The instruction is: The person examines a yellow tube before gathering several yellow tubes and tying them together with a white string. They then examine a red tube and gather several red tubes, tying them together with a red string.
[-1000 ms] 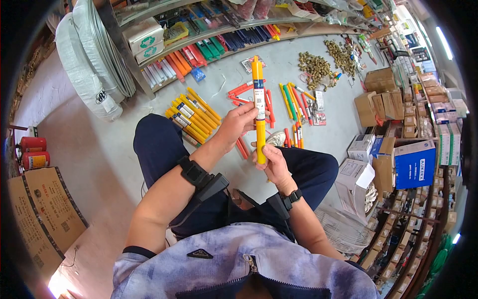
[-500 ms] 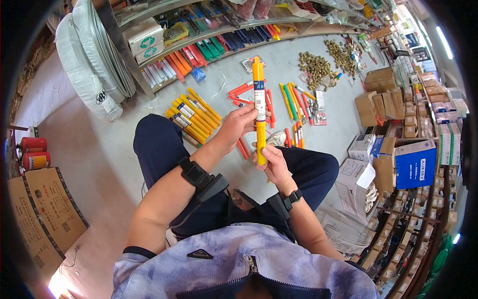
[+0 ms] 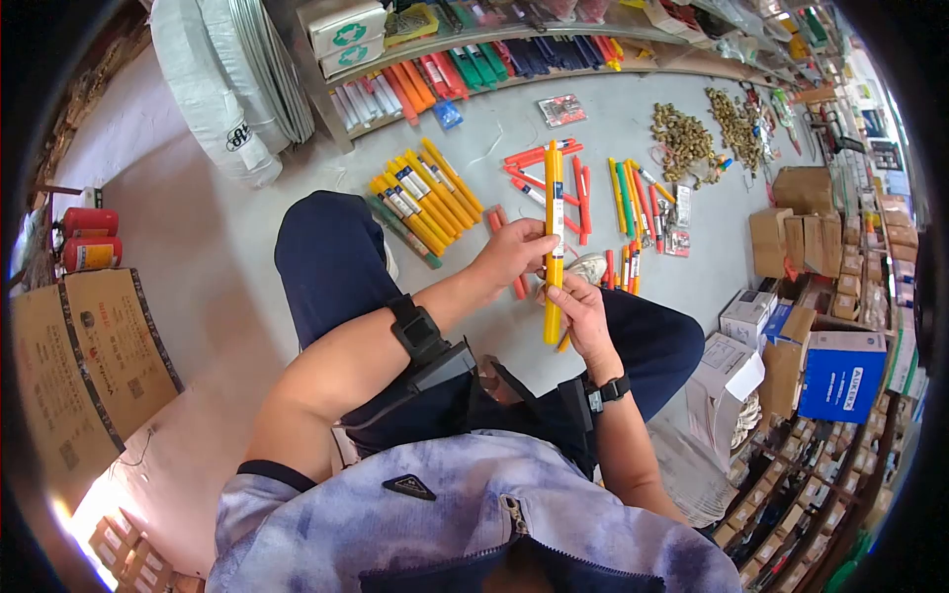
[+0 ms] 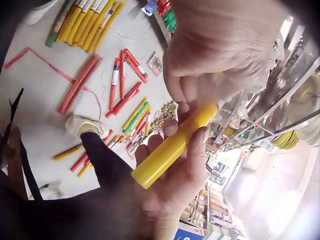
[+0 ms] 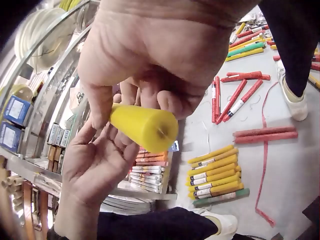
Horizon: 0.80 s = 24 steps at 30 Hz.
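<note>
While both hands grip it, the tube (image 3: pixel 555 222), yellow and with a white-and-blue label, stands lengthwise above the floor (image 3: pixel 227 257), between the person's knees. The left hand (image 3: pixel 519 249) pinches it around its middle, thumb to fingers; the right hand (image 3: pixel 583 311) holds it lower down, thumb on the near side. The step in hand looks like handling or inspecting this one tube; the next move seems to call for a steady grip by one hand if the other is to shift or let go. Left of it lie yellow tubes (image 3: pixel 425 203) side by side, a green tube (image 3: pixel 405 232) along their near edge. Beyond the hands are red tubes (image 3: pixel 585 203), then a mixed-colour group, and farther off brass fittings (image 3: pixel 682 143) in heaps.
</note>
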Motion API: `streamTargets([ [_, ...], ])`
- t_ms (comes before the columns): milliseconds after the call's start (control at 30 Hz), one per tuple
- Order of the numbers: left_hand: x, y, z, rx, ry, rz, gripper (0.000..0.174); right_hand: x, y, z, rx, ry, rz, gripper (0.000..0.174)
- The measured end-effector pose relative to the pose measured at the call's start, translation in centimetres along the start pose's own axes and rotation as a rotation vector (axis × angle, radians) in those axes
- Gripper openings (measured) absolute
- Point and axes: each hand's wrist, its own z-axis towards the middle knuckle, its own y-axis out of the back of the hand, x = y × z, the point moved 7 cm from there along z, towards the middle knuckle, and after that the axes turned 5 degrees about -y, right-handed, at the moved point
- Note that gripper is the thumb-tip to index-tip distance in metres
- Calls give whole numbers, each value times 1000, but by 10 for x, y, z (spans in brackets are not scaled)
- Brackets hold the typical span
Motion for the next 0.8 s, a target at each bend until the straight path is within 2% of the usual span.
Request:
streamTargets([
  [67,7,10,0,-39,22,13,25,-1,-3,3,15,-19,0,25],
  [133,12,21,2,-79,48,95,22,-6,-11,8,106,-165,0,21],
  [167,17,26,5,-88,53,96,22,-7,-12,15,112,-172,5,21],
  [267,32,45,15,-207,18,39,21,-18,-12,45,108,-263,-153,16],
  [333,41,65,25,-423,77,-154,20,-28,-15,72,121,-294,-169,17],
  [367,47,75,33,-438,77,-158,20,-34,-15,87,120,-314,-187,17],
  [433,65,103,46,-607,72,-244,22,-48,-12,120,131,-360,-309,22],
  [500,75,123,55,-671,38,-315,23,-44,-24,153,179,-14,-750,29],
  [533,81,141,58,-729,18,-331,23,-58,-27,170,243,-46,-779,35],
  [600,83,168,59,-901,10,-388,19,-81,-36,198,226,-24,-855,35],
  [700,92,211,67,-945,2,-332,19,-118,-53,239,242,-52,-960,36],
  [733,102,227,73,-893,49,-248,23,-123,-60,249,227,-39,-1039,35],
  [800,121,256,77,-929,81,-229,21,-135,-71,268,214,36,-1155,35],
])
